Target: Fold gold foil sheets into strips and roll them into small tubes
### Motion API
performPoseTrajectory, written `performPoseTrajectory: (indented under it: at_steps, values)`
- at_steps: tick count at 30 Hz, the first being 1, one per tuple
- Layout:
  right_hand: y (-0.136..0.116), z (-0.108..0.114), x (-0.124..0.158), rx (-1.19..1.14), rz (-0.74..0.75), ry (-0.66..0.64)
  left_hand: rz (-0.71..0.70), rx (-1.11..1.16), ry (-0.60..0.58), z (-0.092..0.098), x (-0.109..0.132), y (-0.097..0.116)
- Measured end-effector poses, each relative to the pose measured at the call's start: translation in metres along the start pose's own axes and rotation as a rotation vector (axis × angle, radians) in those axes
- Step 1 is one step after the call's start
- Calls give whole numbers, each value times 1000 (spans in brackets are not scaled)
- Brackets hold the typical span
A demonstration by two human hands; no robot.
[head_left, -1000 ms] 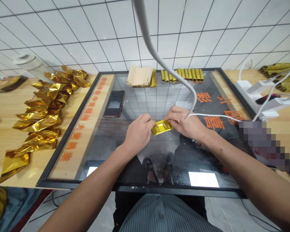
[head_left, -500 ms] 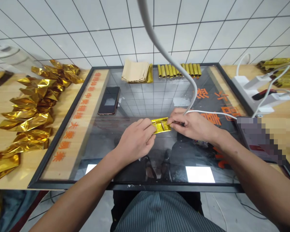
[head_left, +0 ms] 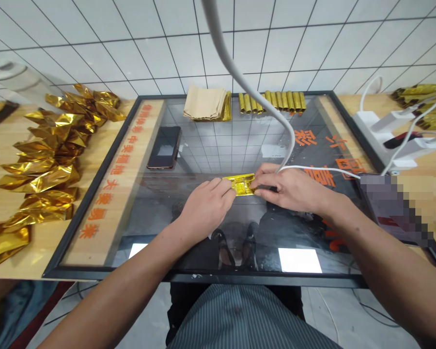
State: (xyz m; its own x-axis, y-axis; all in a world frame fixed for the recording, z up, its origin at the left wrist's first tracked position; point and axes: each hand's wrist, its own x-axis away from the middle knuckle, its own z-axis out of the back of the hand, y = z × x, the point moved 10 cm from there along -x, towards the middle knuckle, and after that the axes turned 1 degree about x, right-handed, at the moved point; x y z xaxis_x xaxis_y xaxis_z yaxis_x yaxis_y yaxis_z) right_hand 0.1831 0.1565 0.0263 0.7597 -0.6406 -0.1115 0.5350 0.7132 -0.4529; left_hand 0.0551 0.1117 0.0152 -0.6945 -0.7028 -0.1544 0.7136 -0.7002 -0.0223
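The left hand has its fingers curled over the left end of a gold foil strip; the right hand pinches the right end. The strip is over the glass-topped bench, nearer the person than the phone.

Gold foil strip, shiny (visibly creased), held at both ends, crosswise over glass tabletop.

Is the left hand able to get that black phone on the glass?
Probably yes: the black phone lies beyond the left hand and nothing stands between them, though that hand is holding the gold foil.
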Motion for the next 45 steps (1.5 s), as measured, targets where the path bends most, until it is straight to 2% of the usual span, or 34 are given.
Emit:
performPoseTrajectory:
  at_steps: [4,8,15,19,25,30,35,45]
  values:
    - [-5,0,-1,28,-2,-17,67,39,53,2,0,-6]
    - [-12,0,-2,118,-8,-28,133,67,42,-1,-1,-10]
    - [-18,-5,-4,242,11,-17,162,108,52,1,0,-11]
    - [-15,-5,-6,210,-30,-5,193,138,105,4,6,-15]
    - [-7,-5,-5,101,-122,14,312,242,108,-2,10,-30]
    - [-2,-5,-5,49,-137,46,392,342,98,-5,9,-37]
    - [1,-6,-6,56,-150,67,501,454,137,-2,13,-46]
    - [2,-8,-8,37,-181,99,484,445,88,-3,9,-45]
